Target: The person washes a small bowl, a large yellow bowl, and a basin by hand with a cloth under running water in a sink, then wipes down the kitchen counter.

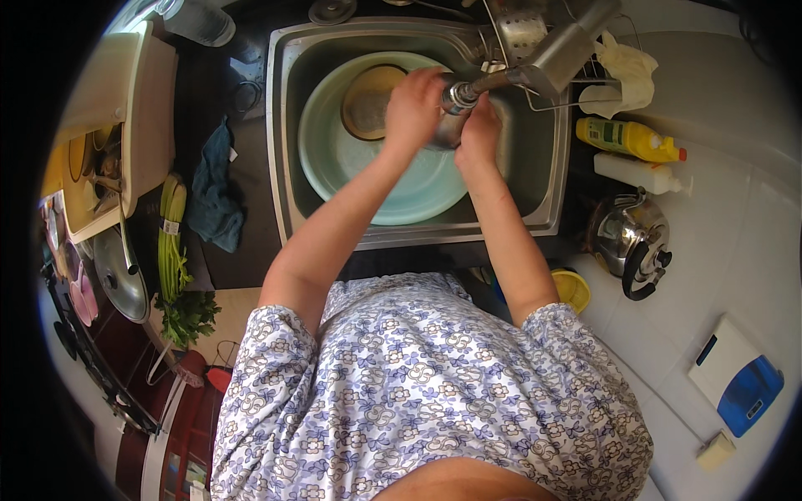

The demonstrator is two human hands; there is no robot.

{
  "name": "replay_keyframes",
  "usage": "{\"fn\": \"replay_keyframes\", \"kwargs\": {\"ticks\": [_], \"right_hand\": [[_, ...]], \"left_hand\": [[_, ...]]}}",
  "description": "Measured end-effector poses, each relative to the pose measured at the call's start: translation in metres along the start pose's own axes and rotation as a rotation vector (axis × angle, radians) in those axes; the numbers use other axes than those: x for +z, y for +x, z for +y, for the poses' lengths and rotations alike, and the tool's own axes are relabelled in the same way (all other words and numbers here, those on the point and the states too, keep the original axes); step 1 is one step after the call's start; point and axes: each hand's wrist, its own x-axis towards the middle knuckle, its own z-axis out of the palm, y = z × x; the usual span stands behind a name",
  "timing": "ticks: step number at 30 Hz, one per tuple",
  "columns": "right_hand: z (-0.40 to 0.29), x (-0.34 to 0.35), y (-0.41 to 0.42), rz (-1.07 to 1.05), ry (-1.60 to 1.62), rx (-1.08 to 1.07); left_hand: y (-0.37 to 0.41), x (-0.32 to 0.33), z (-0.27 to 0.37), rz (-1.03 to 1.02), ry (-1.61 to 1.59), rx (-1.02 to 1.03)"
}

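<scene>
In the sink stands a large pale green plastic basin (401,194). A round, dark-rimmed dish (366,106) lies in its upper left part. Above the basin's right side, under the faucet (462,94), my left hand (413,109) and my right hand (481,131) are on either side of a shiny metal vessel (446,133). Both hands seem to grip it, though the faucet partly hides the vessel and the fingers. Its exact kind cannot be told.
Left of the steel sink (276,138) lie a blue cloth (216,194) and a bunch of celery (172,250). To the right are a yellow bottle (620,138), a white bottle (636,173) and a metal kettle (630,232). A wire rack (545,108) overhangs the sink's upper right.
</scene>
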Motion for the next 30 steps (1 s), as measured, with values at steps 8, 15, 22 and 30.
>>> {"fn": "replay_keyframes", "kwargs": {"ticks": [8,15,22,30], "right_hand": [[0.014,-0.006,0.022,-0.005,0.349,0.326],[0.015,0.011,0.000,-0.075,-0.313,-0.206],[0.025,-0.001,-0.024,-0.258,-0.569,-0.488],[-0.011,-0.032,-0.007,-0.641,-0.689,-0.296]], "left_hand": [[0.005,-0.009,-0.030,-0.221,-0.310,-0.032],[-0.015,0.018,-0.038,0.231,-1.088,-0.715],[0.007,-0.005,-0.026,-0.181,-0.536,-0.384],[0.014,-0.017,-0.059,-0.368,-1.172,-0.928]]}}
